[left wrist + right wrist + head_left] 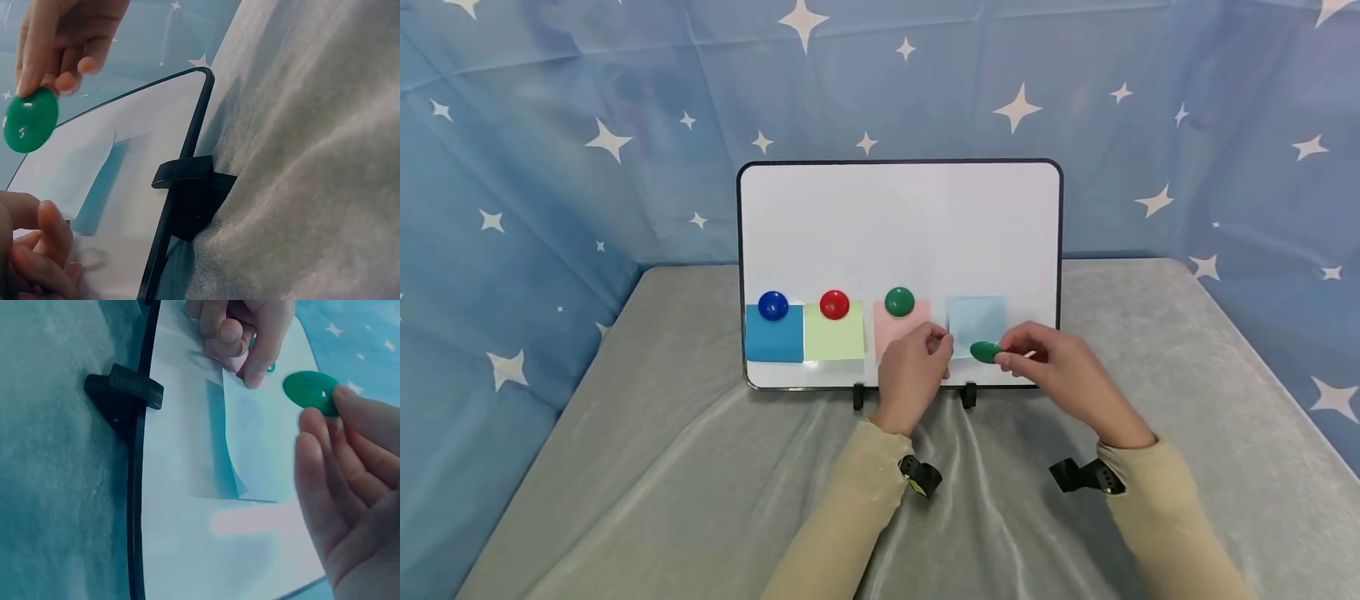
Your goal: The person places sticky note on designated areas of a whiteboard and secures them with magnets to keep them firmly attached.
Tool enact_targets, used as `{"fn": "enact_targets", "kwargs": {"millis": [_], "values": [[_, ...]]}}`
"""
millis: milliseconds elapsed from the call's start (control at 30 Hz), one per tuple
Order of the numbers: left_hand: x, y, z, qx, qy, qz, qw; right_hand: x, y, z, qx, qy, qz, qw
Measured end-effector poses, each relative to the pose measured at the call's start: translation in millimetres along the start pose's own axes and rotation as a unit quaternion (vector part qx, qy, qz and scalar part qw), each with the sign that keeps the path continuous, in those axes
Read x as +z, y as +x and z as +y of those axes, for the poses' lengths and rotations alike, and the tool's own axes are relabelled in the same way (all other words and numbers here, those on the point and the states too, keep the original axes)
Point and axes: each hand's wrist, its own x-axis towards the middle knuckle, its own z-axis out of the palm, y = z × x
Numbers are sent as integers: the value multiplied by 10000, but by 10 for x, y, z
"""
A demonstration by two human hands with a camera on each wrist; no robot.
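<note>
A light blue sticky note [977,317] lies against the whiteboard [895,225], its lower edge standing off the surface. My left hand [913,371] pinches the left edge of this note between thumb and finger. In the right wrist view the left hand [247,337] covers the note's near corner. My right hand [1060,371] holds a round green magnet [986,352] by its rim, in front of the note's lower part and apart from the board. The left wrist view shows the magnet [31,120] face-on below the right hand's fingertips.
On the board's lower left, a blue magnet [772,306] tops a blue note [774,340], a red magnet [834,305] a green note [842,337], and another green magnet [899,302] a pink note [891,325]. Black stand feet [968,395] hold the board on a grey cloth [685,475].
</note>
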Motion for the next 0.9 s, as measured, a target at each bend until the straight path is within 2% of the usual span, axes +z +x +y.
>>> {"fn": "enact_targets", "kwargs": {"millis": [167, 367, 567, 733, 900], "values": [[-3, 13, -6, -135, -173, -98, 9997, 25, 108, 29, 400, 634, 357, 9965], [2, 17, -17, -246, -224, -137, 9994, 84, 253, -10, 701, 1501, 796, 9830], [9, 19, -26, -395, -310, -222, 9985, 131, 341, -107, 665, 1739, 918, 9782], [5, 29, -28, -485, -279, -226, 9982, 171, 439, 0, 792, 1944, 1048, 9721], [-5, 43, -31, -546, -206, -187, 9981, 217, 529, 74, 744, 2003, 1138, 9703]]}}
